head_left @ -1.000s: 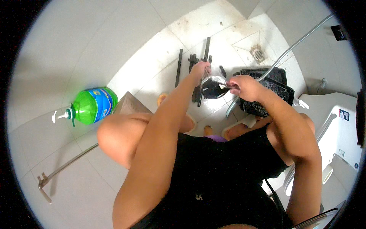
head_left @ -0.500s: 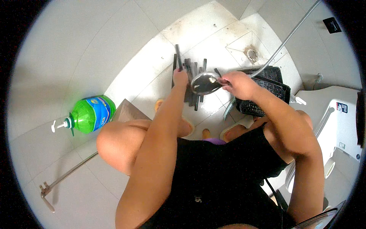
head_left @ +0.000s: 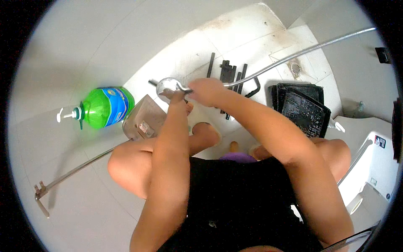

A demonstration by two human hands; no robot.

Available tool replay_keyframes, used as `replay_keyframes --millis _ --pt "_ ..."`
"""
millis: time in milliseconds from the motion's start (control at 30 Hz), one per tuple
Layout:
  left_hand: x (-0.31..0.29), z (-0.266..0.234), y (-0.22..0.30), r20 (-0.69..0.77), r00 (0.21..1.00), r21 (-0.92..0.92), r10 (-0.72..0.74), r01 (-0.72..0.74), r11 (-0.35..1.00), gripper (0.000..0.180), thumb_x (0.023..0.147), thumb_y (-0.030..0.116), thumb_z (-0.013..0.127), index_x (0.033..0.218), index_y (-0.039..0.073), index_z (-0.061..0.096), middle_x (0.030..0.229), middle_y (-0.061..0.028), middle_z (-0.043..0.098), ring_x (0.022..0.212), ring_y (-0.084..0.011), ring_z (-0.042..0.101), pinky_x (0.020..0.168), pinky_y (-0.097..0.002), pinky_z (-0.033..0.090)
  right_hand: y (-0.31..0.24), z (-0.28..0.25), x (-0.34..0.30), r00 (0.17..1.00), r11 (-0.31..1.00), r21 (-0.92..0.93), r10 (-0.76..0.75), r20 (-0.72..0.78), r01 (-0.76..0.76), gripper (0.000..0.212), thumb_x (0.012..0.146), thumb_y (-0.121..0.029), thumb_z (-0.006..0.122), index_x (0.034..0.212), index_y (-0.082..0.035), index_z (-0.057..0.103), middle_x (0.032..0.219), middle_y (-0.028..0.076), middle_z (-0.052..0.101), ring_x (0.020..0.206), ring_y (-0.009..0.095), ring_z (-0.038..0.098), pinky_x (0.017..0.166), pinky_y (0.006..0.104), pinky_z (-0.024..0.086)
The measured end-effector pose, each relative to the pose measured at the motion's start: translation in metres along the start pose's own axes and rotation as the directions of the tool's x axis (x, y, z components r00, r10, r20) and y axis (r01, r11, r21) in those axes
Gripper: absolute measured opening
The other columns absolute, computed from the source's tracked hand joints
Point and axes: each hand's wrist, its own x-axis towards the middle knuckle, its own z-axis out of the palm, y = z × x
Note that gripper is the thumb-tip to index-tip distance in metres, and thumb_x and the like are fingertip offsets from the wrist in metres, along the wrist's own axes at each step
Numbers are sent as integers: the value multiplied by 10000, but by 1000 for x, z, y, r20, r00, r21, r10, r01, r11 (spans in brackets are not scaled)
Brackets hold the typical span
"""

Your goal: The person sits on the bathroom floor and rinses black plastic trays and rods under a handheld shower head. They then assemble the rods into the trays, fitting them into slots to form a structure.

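Note:
My right hand (head_left: pixel 206 91) is wrapped round the handle of a chrome shower head (head_left: pixel 168 86), whose silver hose (head_left: pixel 289 58) runs up to the right. Close against the head is my left hand (head_left: pixel 178 100), partly hidden by it. A black tube (head_left: pixel 153 82) sticks out to the left from behind the shower head, and my left fingers appear closed on it. On the wet floor beyond lie several black tubes (head_left: pixel 211 64), a flat black piece (head_left: pixel 227 72) and a bent black tube (head_left: pixel 254 88). Two black slotted trays (head_left: pixel 305 110) rest to the right.
At the left stand a green liquid jug (head_left: pixel 97 108) with a white pump and a clear brownish plastic bin (head_left: pixel 145 118). A metal bar (head_left: pixel 79 169) runs along the left wall. Far right are a floor drain (head_left: pixel 295 68) and a white toilet (head_left: pixel 369 161).
Both hands have moved left and come together, away from the tubes on the floor. The shower head now covers part of the tube that my left hand held upright. The view has shifted slightly.

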Motion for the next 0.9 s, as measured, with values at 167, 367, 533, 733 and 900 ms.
replay_keyframes --millis 167,367,533,733,900 --pt "3 -54 -21 -161 985 118 56 -37 992 348 973 191 595 1261 16 509 1084 -154 578 913 -267 645 656 -413 539 -31 28 44 986 1000 -22 9 168 -6 323 941 -335 625 1132 -91 717 1125 147 747 1040 346 726 854 498 579" --pt "21 -80 -8 -29 928 562 371 -292 774 196 960 145 614 1027 -38 643 766 -129 656 694 -222 643 497 -345 488 -24 38 55 998 998 -68 6 59 -2 304 978 -313 631 1212 -121 641 1096 112 730 1059 324 703 851 489 559" --pt "-32 -8 46 -342 891 -537 -300 77 840 171 971 80 535 1069 -39 610 902 -165 647 683 -253 617 555 -343 519 20 34 47 977 966 -220 167 132 -136 273 980 -282 626 1209 -134 646 1112 101 728 1073 315 700 841 472 564" --pt "-22 -15 43 -333 927 -339 -175 55 939 203 940 141 583 1079 -4 608 896 -157 635 698 -241 593 590 -383 506 9 29 43 998 982 -189 25 65 -12 252 977 -246 610 1209 -155 650 1114 92 730 1068 305 705 863 455 562" --pt "-35 -3 28 -239 966 98 -97 124 987 246 904 176 624 1081 6 646 909 -149 659 713 -258 604 623 -413 497 -15 6 47 992 982 -148 -122 -4 120 298 990 -266 590 1266 -159 619 1158 86 711 1102 304 686 920 458 544"
